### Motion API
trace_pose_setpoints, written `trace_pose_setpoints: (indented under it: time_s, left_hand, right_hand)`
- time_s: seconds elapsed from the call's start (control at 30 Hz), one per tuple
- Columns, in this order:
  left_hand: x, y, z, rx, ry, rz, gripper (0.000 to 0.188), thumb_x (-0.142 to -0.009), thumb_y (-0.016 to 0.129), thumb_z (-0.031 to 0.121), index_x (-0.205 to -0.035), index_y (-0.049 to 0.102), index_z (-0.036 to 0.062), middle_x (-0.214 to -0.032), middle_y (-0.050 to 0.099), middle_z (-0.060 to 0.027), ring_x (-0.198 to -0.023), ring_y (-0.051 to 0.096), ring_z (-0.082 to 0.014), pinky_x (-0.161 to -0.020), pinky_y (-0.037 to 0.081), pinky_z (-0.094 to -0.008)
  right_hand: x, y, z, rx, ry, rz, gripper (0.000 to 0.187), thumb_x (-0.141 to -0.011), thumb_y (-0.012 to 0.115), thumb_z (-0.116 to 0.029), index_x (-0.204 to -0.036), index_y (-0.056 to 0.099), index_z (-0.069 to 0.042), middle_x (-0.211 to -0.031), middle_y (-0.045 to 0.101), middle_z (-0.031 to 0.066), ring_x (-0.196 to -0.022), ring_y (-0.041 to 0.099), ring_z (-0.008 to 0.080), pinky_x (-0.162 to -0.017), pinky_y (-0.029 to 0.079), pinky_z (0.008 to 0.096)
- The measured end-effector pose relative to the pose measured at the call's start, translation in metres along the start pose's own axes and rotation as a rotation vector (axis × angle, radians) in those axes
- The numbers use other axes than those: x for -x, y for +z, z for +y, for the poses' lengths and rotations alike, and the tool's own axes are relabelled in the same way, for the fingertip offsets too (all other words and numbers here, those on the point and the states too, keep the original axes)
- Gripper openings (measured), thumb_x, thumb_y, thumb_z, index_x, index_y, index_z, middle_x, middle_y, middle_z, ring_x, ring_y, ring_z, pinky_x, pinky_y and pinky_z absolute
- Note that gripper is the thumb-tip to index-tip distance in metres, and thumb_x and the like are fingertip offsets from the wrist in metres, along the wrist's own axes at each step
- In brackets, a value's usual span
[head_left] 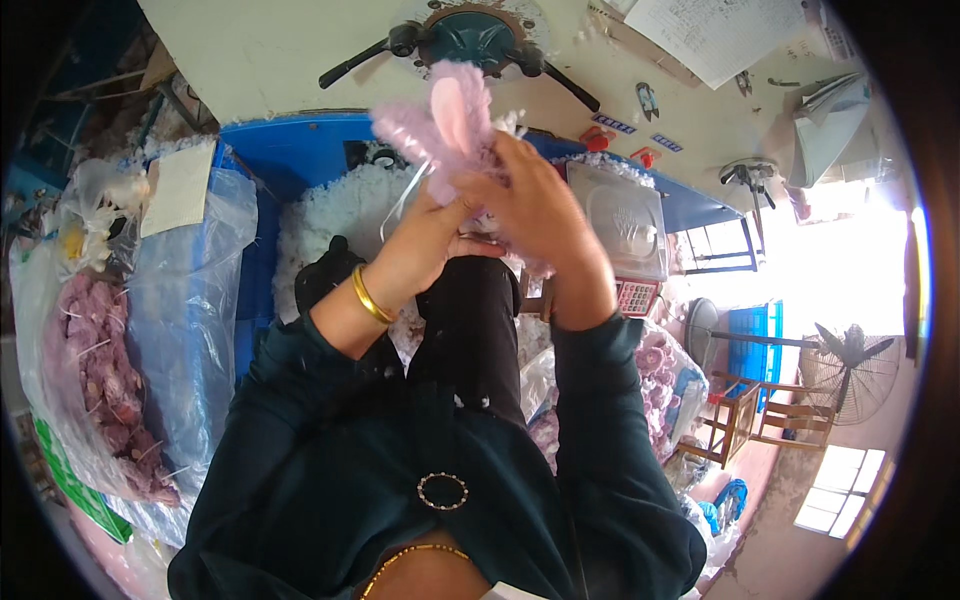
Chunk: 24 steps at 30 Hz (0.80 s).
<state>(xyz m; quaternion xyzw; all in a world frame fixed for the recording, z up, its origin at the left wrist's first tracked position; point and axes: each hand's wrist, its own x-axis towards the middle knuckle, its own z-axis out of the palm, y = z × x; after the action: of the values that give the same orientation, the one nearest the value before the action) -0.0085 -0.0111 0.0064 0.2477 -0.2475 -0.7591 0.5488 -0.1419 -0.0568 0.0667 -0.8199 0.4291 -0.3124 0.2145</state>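
Observation:
Both my hands are up in front of my lap, with a lilac plush toy piece between them. Its fur is fluffy, and a long ear with a smooth pink lining points away from me. A thin white strip hangs from it beside my left wrist. My left hand, below a gold bangle, grips the plush from the near left side. My right hand wraps over it from the right, slightly blurred, its fingertips partly hidden in the fur. White tufts show by my right knuckles.
White stuffing fills the blue bin ahead. A machine with black handles is mounted beyond it. Plastic bags of lilac plush pieces stand at left, more at right. A clear-lidded box and wooden chair are right.

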Motion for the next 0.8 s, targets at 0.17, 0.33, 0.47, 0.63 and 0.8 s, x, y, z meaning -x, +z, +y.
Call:
trace_pose_setpoints:
  time_s: [0.17, 0.33, 0.47, 0.63, 0.8]
  left_hand:
    - [-0.004, 0.003, -0.008, -0.193, 0.179, 0.032, 0.040, -0.100, 0.043, 0.029, -0.134, 0.039, 0.0074, -0.124, 0.052, -0.0073, -0.110, 0.056, -0.0189, -0.084, 0.053, -0.0320]
    - [-0.007, 0.017, 0.003, -0.287, 0.232, 0.069, 0.046, -0.096, 0.049, 0.039, -0.131, 0.043, 0.0098, -0.118, 0.053, -0.0035, -0.102, 0.055, -0.0134, -0.083, 0.048, -0.0275]
    - [0.008, -0.020, -0.002, -0.459, 0.214, 0.132, 0.050, -0.095, 0.051, 0.040, -0.132, 0.039, 0.0083, -0.117, 0.052, -0.0029, -0.094, 0.053, -0.0103, -0.077, 0.046, -0.0241]
    - [0.015, -0.023, 0.004, -0.607, 0.355, 0.087, 0.058, -0.097, 0.049, 0.035, -0.139, 0.027, 0.0018, -0.126, 0.049, -0.0098, -0.106, 0.052, -0.0156, -0.088, 0.044, -0.0280]
    - [0.008, 0.028, 0.011, -0.446, 0.191, 0.095, 0.057, -0.095, 0.053, 0.020, -0.140, 0.022, 0.0035, -0.127, 0.045, -0.0131, -0.108, 0.054, -0.0184, -0.077, 0.054, -0.0282]
  right_hand:
    - [0.002, 0.013, -0.002, 0.172, 0.101, -0.025, 0.075, -0.079, 0.061, -0.058, -0.116, 0.050, 0.006, -0.102, 0.058, 0.0240, -0.096, 0.057, 0.0406, -0.081, 0.047, 0.0435]
    - [0.003, 0.025, 0.031, -0.127, 0.019, 0.135, 0.089, -0.077, 0.064, -0.056, -0.132, 0.035, 0.007, -0.112, 0.056, 0.0263, -0.101, 0.058, 0.0394, -0.086, 0.046, 0.0423]
    - [0.018, 0.054, 0.004, 0.056, 0.044, 0.258, 0.095, -0.072, 0.072, -0.050, -0.134, 0.031, 0.008, -0.112, 0.054, 0.0283, -0.103, 0.056, 0.0396, -0.088, 0.045, 0.0426]
    - [0.025, 0.068, -0.003, -0.051, 0.094, 0.381, 0.095, -0.072, 0.071, -0.053, -0.134, 0.031, 0.008, -0.111, 0.056, 0.0280, -0.100, 0.058, 0.0399, -0.085, 0.047, 0.0421]
    - [0.009, 0.015, 0.003, -0.428, 0.233, 0.200, 0.082, -0.080, 0.066, -0.048, -0.133, 0.034, 0.006, -0.096, 0.065, 0.0239, -0.091, 0.065, 0.0359, -0.076, 0.051, 0.0379]
